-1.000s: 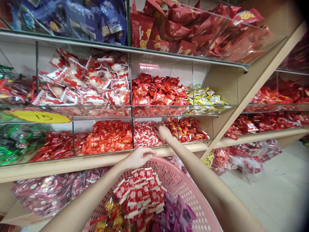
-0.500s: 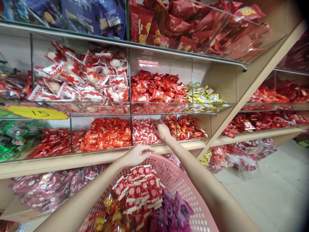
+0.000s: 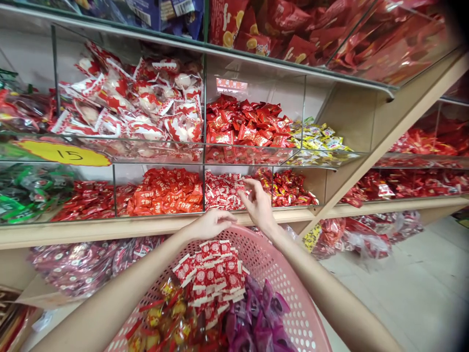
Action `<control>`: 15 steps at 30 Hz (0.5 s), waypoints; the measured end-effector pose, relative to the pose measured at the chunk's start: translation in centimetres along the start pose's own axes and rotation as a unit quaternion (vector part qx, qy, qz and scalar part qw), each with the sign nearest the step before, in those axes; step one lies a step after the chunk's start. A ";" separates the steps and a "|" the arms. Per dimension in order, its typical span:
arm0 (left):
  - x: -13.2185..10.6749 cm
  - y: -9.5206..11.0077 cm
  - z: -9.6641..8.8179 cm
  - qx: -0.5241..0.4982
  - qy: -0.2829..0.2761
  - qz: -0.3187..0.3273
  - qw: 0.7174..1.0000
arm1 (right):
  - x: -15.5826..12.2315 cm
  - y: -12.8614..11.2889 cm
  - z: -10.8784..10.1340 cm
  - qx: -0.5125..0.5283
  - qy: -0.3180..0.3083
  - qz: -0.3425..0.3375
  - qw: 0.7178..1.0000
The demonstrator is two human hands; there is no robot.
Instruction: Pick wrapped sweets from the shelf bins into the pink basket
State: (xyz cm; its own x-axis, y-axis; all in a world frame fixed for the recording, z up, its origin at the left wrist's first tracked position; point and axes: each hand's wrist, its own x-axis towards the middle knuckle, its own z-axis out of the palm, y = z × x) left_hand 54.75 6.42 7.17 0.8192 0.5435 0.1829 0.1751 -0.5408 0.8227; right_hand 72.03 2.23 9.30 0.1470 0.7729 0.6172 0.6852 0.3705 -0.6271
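Note:
My right hand (image 3: 258,204) is in front of the bin of small red-and-white wrapped candies (image 3: 222,193). Its thumb and forefinger close around a small red-and-white candy (image 3: 240,187), partly hidden by the fingertips. Over the far rim of a pink perforated basket (image 3: 293,274) is my left hand (image 3: 212,224), fingers stretched to the right and slightly bent, with nothing visible in them. Inside the basket lie a pile of red-and-cream candy packets (image 3: 214,274), purple-wrapped candies (image 3: 256,313) and gold-and-red wrapped candies (image 3: 164,318).
Glass-divided shelves hold orange-red packets (image 3: 168,190), red-and-white twisted wrappers (image 3: 128,107), red candies (image 3: 249,122) and yellow packets (image 3: 322,137). A yellow price tag (image 3: 66,152) reads 15. A wooden ledge (image 3: 146,227) runs below, with bagged goods (image 3: 91,266) underneath.
My right hand has drawn back from the candy bin towards the basket, a small candy now showing at its fingertips. The left hand stays over the rim. The view has shifted slightly.

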 end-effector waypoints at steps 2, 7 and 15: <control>0.1 0.1 0.1 -0.008 -0.006 0.017 1.000 | -2.4 -1.6 -0.2 0.124 0.012 0.052 0.991; 0.1 0.8 0.2 -0.036 -0.012 0.028 0.999 | -5.8 -3.9 -0.2 0.359 -0.043 0.155 0.919; -0.2 2.2 -0.1 -0.135 -0.079 0.030 0.987 | -6.4 -4.1 0.3 0.450 -0.119 0.191 0.864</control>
State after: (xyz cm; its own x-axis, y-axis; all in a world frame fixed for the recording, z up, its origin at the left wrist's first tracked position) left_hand 54.95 5.19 9.03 0.9026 0.3971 0.1662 -0.0105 -0.3656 0.9307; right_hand 68.05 -4.04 7.81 0.0153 0.9717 0.2355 -0.2282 0.2327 -0.9454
